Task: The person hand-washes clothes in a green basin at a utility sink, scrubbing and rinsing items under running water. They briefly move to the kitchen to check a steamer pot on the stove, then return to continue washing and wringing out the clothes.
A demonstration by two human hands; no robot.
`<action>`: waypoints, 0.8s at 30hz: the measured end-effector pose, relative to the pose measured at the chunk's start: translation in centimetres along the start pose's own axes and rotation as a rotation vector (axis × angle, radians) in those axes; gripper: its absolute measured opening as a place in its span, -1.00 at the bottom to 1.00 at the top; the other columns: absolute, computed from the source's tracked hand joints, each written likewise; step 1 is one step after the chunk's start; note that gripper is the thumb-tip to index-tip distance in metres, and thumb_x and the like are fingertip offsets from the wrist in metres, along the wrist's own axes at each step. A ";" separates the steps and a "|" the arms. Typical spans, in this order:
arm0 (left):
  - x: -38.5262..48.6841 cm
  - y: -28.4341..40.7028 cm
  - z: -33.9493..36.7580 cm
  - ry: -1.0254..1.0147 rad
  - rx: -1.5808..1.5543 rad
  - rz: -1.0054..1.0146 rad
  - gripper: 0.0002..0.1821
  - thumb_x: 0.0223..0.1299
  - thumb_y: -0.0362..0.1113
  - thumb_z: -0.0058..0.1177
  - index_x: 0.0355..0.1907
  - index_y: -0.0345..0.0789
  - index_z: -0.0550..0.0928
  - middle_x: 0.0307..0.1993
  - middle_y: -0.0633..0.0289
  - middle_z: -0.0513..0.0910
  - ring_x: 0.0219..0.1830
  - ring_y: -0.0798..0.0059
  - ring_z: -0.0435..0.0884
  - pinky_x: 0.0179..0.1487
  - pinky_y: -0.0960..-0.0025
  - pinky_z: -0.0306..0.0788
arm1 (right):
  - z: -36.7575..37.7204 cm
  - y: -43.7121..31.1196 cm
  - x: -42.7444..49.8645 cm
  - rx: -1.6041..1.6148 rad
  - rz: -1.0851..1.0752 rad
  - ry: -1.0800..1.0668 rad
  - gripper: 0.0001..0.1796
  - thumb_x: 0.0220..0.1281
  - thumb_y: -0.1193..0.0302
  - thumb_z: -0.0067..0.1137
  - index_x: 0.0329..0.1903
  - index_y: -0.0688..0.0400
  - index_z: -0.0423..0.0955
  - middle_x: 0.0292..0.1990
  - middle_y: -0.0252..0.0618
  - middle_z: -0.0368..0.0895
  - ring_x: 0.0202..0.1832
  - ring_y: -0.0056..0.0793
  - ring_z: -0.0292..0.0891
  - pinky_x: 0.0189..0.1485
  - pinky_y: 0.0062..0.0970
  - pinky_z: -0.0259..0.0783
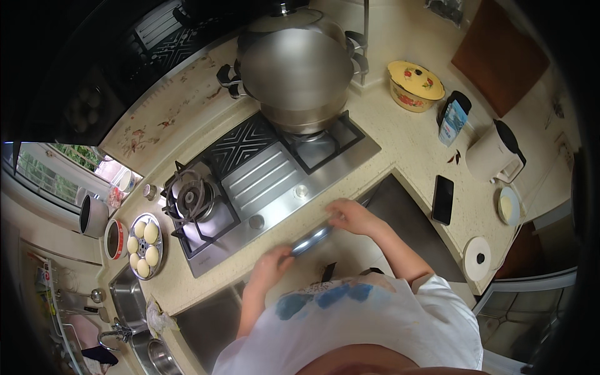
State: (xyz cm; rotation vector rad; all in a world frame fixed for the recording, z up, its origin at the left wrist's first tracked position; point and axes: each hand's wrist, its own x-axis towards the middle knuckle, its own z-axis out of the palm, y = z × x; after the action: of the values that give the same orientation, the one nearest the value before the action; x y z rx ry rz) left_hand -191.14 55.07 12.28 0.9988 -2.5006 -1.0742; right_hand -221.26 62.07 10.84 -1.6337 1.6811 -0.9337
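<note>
At the counter's front edge, below the gas hob [262, 187], a shiny, bluish metal strip [310, 241] spans the gap between my two hands. My left hand [269, 267] has its fingers curled around the strip's left end. My right hand [350, 218] is at the strip's right end, its fingers blurred, so its hold is unclear. Whether the strip is a handle or the rim of a larger thing cannot be told. A large lidded steel pot [300, 75] stands on the hob's far right burner. The left burner [190, 199] bears no pot.
Left of the hob, several pale round dough pieces lie on a perforated metal plate [161, 248], beside a sink [126, 300]. On the right counter are a yellow enamel pot [412, 101], a blue pouch [453, 124], an electric kettle [490, 154], a phone [443, 199] and a small bowl [513, 211].
</note>
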 end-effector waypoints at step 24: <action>-1.3 -0.2 1.8 0.267 -0.064 -0.301 -0.73 0.18 -0.28 0.23 -0.08 -0.30 0.66 -0.23 0.07 0.70 -0.15 0.12 0.68 -0.06 0.23 0.50 | 3.7 1.8 12.4 -0.184 -0.262 -0.044 -0.71 0.03 0.57 0.22 -0.11 0.21 0.56 -0.15 0.00 0.48 -0.13 0.01 0.52 -0.02 -0.22 0.48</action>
State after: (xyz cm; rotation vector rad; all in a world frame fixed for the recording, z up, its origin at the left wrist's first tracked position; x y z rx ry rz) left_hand -190.84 56.84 10.96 1.4286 -2.1375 -1.0126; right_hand -219.96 49.46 7.87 -2.0202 1.5875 -0.8774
